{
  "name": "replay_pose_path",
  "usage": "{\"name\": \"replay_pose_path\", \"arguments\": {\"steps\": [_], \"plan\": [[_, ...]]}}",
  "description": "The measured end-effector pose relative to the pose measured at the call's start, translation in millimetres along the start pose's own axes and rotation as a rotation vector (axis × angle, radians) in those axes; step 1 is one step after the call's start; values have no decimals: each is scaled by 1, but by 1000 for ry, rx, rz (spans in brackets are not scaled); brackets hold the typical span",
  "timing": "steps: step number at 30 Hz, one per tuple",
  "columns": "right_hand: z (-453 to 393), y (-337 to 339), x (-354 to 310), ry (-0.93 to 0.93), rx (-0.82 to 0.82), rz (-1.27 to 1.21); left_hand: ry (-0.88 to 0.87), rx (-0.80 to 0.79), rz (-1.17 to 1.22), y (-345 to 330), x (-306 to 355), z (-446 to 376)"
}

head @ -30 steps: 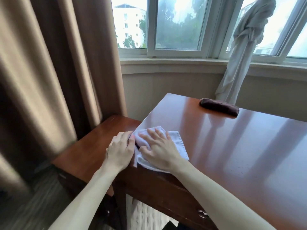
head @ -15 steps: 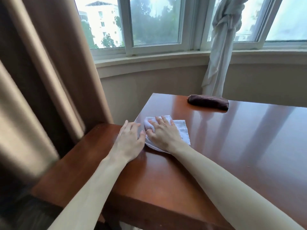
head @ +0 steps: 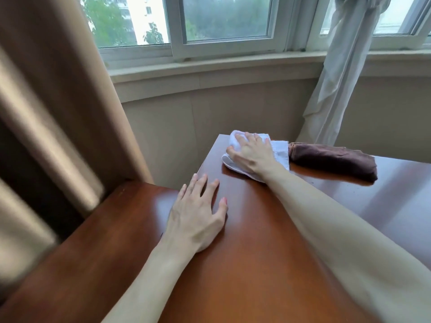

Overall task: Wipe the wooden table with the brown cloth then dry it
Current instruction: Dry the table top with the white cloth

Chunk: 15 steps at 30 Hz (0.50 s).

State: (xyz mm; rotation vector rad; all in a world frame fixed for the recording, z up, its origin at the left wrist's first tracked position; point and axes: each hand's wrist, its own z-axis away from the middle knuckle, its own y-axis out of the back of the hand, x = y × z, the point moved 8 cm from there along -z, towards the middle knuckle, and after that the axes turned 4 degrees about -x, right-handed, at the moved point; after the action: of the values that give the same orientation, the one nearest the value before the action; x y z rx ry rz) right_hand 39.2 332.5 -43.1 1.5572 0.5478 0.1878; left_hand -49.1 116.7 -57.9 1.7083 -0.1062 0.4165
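Observation:
My right hand presses flat on a white cloth at the far left corner of the glossy wooden table. Its fingers are spread over the bunched front of the cloth. The brown cloth lies rolled up along the table's far edge, just right of the white cloth and touching it. My left hand rests palm down on the bare wood nearer to me, by the table's left edge, fingers straight and holding nothing.
A lower wooden surface adjoins the table on the left. Heavy beige curtains hang at the left. A tied white sheer curtain hangs behind the brown cloth, below the window sill.
My right hand has pushed the white cloth away from me along the left edge to the far corner, up against the brown cloth. My left hand has parted from the cloth and stayed behind.

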Motion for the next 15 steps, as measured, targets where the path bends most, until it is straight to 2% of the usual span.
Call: {"name": "replay_pose_path", "arguments": {"steps": [6,15], "plan": [[24,-5,-8,127,-59,-11,24,-50,4,2,0,1],[205,5,-38,292,-110,-17,71,-41,23,13,4,8]]}}
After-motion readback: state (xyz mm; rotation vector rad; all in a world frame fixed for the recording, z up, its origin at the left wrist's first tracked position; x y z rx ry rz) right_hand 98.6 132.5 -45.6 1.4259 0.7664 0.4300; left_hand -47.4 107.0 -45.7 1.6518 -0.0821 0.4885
